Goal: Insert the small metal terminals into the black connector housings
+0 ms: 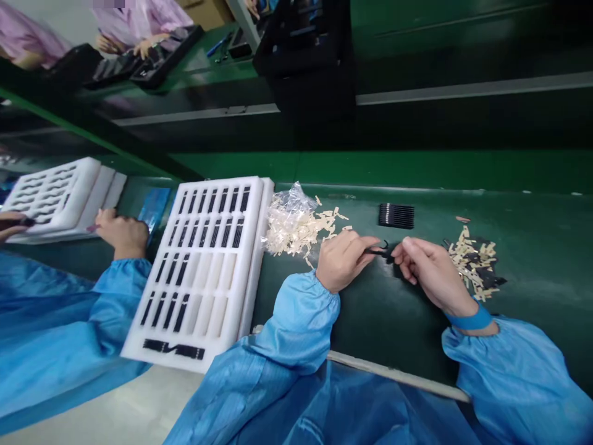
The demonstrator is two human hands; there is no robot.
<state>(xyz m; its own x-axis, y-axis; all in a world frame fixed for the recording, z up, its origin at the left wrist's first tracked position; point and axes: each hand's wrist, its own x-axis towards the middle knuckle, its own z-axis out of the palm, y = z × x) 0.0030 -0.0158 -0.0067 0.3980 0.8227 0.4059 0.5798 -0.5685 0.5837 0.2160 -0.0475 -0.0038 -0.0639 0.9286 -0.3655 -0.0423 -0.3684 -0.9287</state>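
My left hand [340, 258] is closed in a pinch on a thin black strip [377, 251], one end of which curls up. From the other side, my right hand [433, 272], with a blue band at its wrist, has its fingers bent together at the strip's right end; the exact contact is partly hidden. Just beyond my hands lies a row of black strips [396, 216] side by side on the green table. Small cream-coloured pieces [475, 259] mixed with black scraps are heaped right of my right hand.
Left of my hands, cream pieces [291, 232] spill from a clear plastic bag [299, 198]. A white foam tray [185, 247] holds black strips in several slots. A co-worker's hand [123, 232] rests near another foam tray [50, 191]. Others in pink work across the bench.
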